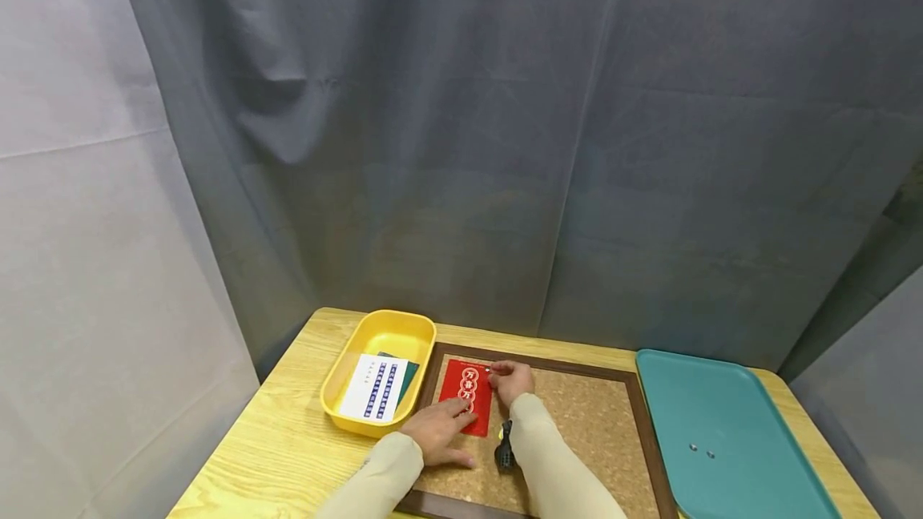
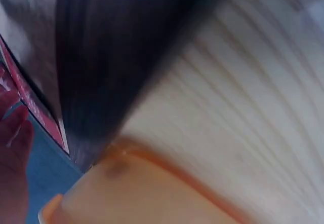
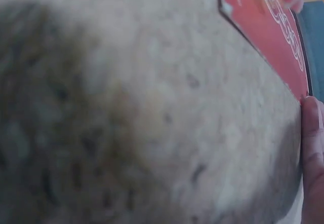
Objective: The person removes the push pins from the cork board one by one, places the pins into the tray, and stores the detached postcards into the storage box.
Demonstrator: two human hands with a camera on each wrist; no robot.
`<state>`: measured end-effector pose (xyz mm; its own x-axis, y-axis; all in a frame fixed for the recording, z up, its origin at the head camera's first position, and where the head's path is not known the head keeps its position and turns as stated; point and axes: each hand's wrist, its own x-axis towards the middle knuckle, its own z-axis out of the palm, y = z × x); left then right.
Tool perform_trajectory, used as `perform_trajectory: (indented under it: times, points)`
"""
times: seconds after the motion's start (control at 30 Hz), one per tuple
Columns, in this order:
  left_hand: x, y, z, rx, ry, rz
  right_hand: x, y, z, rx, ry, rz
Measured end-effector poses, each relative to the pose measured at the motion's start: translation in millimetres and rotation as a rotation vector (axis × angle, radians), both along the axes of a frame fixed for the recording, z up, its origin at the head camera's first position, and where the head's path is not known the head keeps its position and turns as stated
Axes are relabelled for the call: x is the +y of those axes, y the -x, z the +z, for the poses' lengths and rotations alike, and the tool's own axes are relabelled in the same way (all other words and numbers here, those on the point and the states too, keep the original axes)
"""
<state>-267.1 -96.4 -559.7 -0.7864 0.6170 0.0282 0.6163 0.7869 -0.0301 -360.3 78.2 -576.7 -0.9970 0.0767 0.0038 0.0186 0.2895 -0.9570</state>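
Observation:
A red envelope (image 1: 478,423) with pale circled characters lies on a cork board (image 1: 577,423) in a brown frame, near its upper left corner. My left hand (image 1: 436,431) rests with fingers extended over the lower left part of the envelope. At the envelope's upper right corner my right hand (image 1: 513,381) has curled fingers, pinching what seems to be a small silvery thumbtack (image 1: 488,370). In the right wrist view the thumb (image 3: 313,138) meets the corner of the envelope (image 3: 268,31). The left wrist view is blurred, with the fingers at its left edge.
Left of the board, a yellow tray (image 1: 339,355) holds a white card (image 1: 368,383) with blue print and a dark green card (image 1: 409,379). On the right, two small silvery tacks (image 1: 702,450) lie on a teal tray (image 1: 721,391). A grey curtain (image 1: 461,142) hangs behind the wooden table (image 1: 267,439).

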Motion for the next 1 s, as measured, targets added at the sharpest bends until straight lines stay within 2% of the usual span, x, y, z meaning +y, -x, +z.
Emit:
perform_trajectory:
  times: [0.2,0.33,0.7,1.0]
  points:
    - [6.4,5.5,-6.5,0.012,-0.029,-0.006,2,5.1,2.1,-0.019,0.023,0.004]
    - [9.8,8.6,-8.1,0.020,-0.016,-0.011,2,10.1,1.7,-0.014,0.012,-0.002]
    - [10.0,2.2,-12.2,-0.012,-0.006,0.073,1,11.4,-2.4,-0.047,0.007,-0.008]
    - [15.8,2.7,-12.4,-0.081,-0.018,0.132,-2,11.1,4.6,-0.081,0.046,-0.024]
